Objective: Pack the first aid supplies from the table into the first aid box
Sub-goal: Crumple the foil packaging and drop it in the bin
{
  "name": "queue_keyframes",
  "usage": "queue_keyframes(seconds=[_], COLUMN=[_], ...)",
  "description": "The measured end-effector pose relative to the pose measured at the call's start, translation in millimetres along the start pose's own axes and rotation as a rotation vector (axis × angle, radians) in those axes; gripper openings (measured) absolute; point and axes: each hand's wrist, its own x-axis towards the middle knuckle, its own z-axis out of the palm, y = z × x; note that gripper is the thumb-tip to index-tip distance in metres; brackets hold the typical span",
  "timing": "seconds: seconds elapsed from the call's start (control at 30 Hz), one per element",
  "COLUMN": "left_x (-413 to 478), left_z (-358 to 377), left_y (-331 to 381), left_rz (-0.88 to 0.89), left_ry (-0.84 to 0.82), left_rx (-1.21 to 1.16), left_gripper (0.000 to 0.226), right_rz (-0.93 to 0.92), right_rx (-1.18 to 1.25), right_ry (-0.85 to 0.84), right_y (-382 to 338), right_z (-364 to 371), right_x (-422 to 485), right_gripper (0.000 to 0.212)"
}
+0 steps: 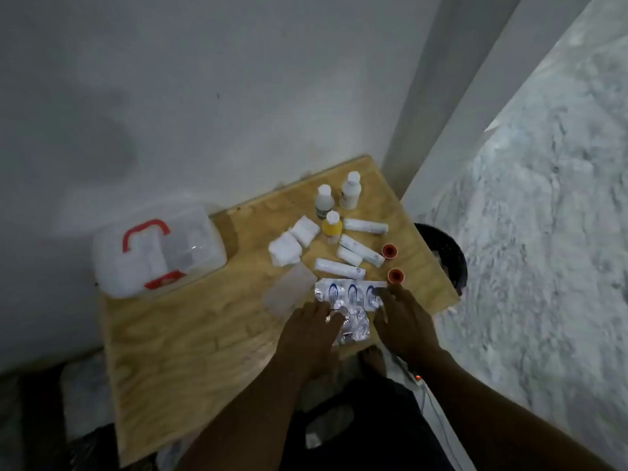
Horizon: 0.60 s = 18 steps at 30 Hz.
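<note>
A translucent first aid box (156, 249) with a red handle stands shut at the left of the wooden table (190, 334). Both hands rest at the table's near edge on a heap of silver foil packets (353, 326). My left hand (312, 331) lies with fingers spread over the crumpled foil. My right hand (404, 321) touches a strip of white and blue sachets (353, 292). Beyond lie several white bandage rolls (360, 248), gauze pads (294, 241), two white bottles (350, 190), a yellow bottle (331, 227) and two orange tape rolls (394, 275).
A clear plastic sheet or lid (289, 290) lies flat in the table's middle. A dark bin (445, 256) stands beyond the table's right edge. A white wall backs the table. Dark bags lie on the floor at the lower left.
</note>
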Motion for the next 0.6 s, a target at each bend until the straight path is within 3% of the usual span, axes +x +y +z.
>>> queue_keyframes(seconds=[0.2, 0.4, 0.6], left_x=[1, 3, 6], left_z=[12, 11, 7], left_y=[-3, -4, -3], left_rz=[-0.056, -0.070, -0.108], left_ry=[0.077, 0.124, 0.084], left_rx=[0.021, 0.069, -0.063], left_gripper=[0.075, 0.065, 0.067], right_rz=[-0.065, -0.123, -0.165], right_rx=[-0.199, -0.302, -0.271], right_ry=[-0.125, -0.074, -0.076], right_y=[2, 7, 3], right_z=[18, 18, 11], right_x=[13, 24, 30], right_gripper=[0.040, 0.026, 0.038])
